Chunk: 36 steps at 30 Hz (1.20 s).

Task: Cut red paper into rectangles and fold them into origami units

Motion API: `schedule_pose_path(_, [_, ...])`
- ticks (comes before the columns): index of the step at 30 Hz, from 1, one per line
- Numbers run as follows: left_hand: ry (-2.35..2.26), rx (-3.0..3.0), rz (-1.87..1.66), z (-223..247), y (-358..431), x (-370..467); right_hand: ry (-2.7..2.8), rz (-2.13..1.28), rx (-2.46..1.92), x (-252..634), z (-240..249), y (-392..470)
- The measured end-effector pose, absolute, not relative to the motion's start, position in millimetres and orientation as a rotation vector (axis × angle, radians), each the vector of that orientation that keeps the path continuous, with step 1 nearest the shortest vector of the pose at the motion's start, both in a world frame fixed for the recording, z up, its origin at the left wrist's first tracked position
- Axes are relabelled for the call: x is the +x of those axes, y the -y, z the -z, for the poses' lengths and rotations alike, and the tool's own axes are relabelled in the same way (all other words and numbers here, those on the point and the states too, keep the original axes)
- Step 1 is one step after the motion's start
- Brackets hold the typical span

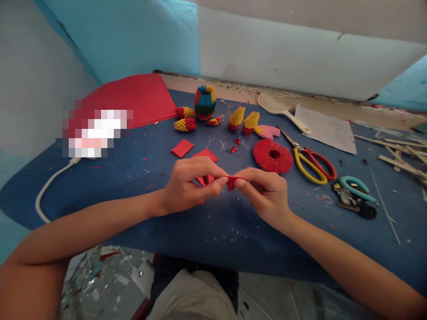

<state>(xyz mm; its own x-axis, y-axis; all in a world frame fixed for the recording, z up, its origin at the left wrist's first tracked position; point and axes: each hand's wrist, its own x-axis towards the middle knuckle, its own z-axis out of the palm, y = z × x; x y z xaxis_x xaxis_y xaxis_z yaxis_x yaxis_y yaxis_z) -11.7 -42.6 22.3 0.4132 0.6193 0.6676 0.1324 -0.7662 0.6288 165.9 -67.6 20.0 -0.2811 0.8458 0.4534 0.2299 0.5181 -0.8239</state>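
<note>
A small piece of red paper [231, 182] is pinched between my two hands above the blue table. My left hand [196, 182] grips its left end between thumb and fingers, and my right hand [265, 191] pinches its right end. Beneath and behind my left hand lie red paper pieces [207, 154], partly hidden by the fingers. Farther back is a flat red rectangle [182, 148]. Two small folded red pieces [234, 149] rest beyond my hands. A round red paper ring [273, 155] lies behind my right hand.
Yellow-handled scissors [310, 166], a teal-handled tool [358, 189] and wooden strips [403, 162] lie right. Behind stand a multicoloured paper vase [205, 103] and several yellow-red pieces, near a hairbrush [278, 106]. Large red sheets [143, 98] and a white cable [50, 182] are left.
</note>
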Motion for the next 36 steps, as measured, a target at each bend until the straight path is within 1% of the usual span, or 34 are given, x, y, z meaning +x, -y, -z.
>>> schedule_pose_path(2, [-0.677,2.183,-1.305,-23,42,-12,1.831,-0.721,-0.906,166,-21,67])
schedule_pose_path(7, [-0.571,2.417,-1.214,-20,39,-14,2.089,-0.214,-0.733,171,-15,68])
schedule_pose_path(9, [-0.538,2.547,-1.184,-20,38,-17,2.138,-0.113,-0.681,173,-12,68])
schedule_pose_path(12, [-0.556,2.631,-1.217,-21,38,-18,2.121,-0.146,-0.678,174,-10,68])
schedule_pose_path(15, [-0.581,2.575,-1.244,-25,40,-17,2.077,-0.25,-0.661,173,-11,67])
schedule_pose_path(20, [-0.59,2.61,-1.096,-24,37,-18,2.008,-0.298,-0.723,174,-12,64])
schedule_pose_path(25, [-0.548,2.728,-1.111,-19,35,-20,2.036,-0.303,-0.708,177,-15,62])
schedule_pose_path(29, [-0.735,2.688,-1.089,-19,36,-19,2.072,-0.195,-0.824,177,-10,59])
schedule_pose_path(33, [-1.02,2.635,-0.906,-13,33,-19,2.142,-0.02,-0.967,178,-2,57])
schedule_pose_path(36, [-1.131,2.553,-0.858,-10,32,-19,2.212,0.076,-1.015,179,-1,58])
